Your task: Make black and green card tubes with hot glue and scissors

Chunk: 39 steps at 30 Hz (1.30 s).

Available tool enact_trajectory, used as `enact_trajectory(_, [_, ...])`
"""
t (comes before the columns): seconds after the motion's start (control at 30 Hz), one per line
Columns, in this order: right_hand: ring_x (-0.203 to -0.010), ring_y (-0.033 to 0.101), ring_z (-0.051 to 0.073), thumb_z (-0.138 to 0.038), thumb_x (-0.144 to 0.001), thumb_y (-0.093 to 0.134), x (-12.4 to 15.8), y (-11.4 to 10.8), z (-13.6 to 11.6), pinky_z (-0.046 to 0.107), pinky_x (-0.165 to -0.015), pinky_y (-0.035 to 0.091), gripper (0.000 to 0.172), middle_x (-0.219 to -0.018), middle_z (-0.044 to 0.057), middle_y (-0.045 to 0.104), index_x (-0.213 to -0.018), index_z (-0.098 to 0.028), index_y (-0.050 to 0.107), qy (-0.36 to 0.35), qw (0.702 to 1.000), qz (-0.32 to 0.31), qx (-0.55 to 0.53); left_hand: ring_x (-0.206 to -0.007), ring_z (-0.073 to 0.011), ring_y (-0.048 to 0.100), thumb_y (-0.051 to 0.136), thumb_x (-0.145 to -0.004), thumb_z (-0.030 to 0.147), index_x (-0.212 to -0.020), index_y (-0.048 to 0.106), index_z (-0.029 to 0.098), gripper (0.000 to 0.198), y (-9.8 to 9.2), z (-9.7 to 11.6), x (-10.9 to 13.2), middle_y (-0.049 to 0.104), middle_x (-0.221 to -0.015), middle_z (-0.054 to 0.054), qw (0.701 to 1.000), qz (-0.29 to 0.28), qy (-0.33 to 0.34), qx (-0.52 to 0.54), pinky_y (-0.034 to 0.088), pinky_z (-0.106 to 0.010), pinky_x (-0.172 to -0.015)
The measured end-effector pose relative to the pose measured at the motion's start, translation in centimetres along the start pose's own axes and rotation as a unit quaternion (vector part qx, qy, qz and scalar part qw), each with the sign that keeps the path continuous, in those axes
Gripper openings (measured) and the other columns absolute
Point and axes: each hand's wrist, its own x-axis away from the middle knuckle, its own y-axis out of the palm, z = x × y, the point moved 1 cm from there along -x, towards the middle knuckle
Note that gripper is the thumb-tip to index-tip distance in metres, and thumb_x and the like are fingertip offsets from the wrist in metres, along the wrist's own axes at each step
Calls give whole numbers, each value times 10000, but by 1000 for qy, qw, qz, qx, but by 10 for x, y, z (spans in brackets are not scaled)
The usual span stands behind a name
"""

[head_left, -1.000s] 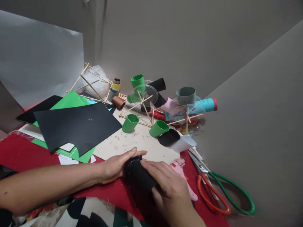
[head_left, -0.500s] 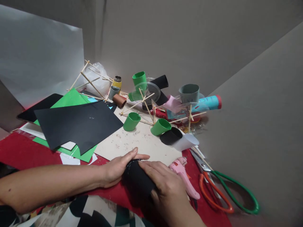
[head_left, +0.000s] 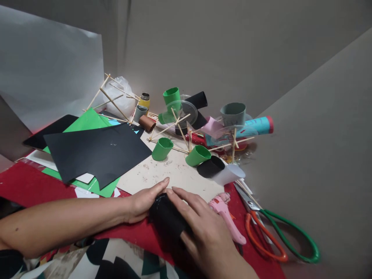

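A black paper roll [head_left: 165,219] lies on the red sheet [head_left: 26,184] near the front edge. My left hand [head_left: 145,201] curls around its left end, thumb along the top. My right hand [head_left: 200,224] lies over the roll from the right, fingers pressed down on its top and pointing left. Both hands grip the roll between them. Most of the roll is hidden under my right palm.
A pink glue gun [head_left: 226,217] and orange-and-green scissors [head_left: 270,236] lie right of my hands. Behind are a black sheet [head_left: 95,153] on green paper [head_left: 84,122], green paper tubes [head_left: 161,149], a stick frame [head_left: 177,128] and a teal tube [head_left: 255,126] on beige board [head_left: 168,174].
My right hand's fingers have slid further left over the roll, close to my left thumb. The roll has been pressed a little flatter. The view shifted slightly.
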Motion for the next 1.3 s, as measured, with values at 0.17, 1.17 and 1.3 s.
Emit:
enact_trajectory(0.17, [-870, 708, 243, 37, -681, 427, -1, -2, 0, 357, -713, 620, 530, -1019, 119, 758, -1102, -153, 685, -25, 999, 23, 17, -1053, -284, 643, 506, -823, 740, -1149, 692, 143, 705, -1, 3, 3, 751, -969, -104, 998, -43, -42, -24, 415, -393, -976])
enact_trajectory(1.17, [-968, 702, 261, 36, -749, 444, -14, -10, 1, 394, -770, 604, 507, -1103, 151, 733, -1156, -149, 681, -32, 999, -15, -17, -643, -177, 561, 532, -811, 727, -981, 690, 149, 623, -5, 7, -1, 640, -662, -13, 996, 6, -54, 67, 378, -280, -668])
enact_trajectory(1.3, [-783, 729, 228, 11, -712, 451, -10, -6, 12, 339, -683, 587, 477, -910, 91, 770, -1078, -173, 696, 79, 995, -22, -62, -805, -216, 596, 453, -857, 717, -1219, 633, 159, 689, 0, 17, 6, 690, -815, -46, 998, 4, -12, 56, 404, -327, -808])
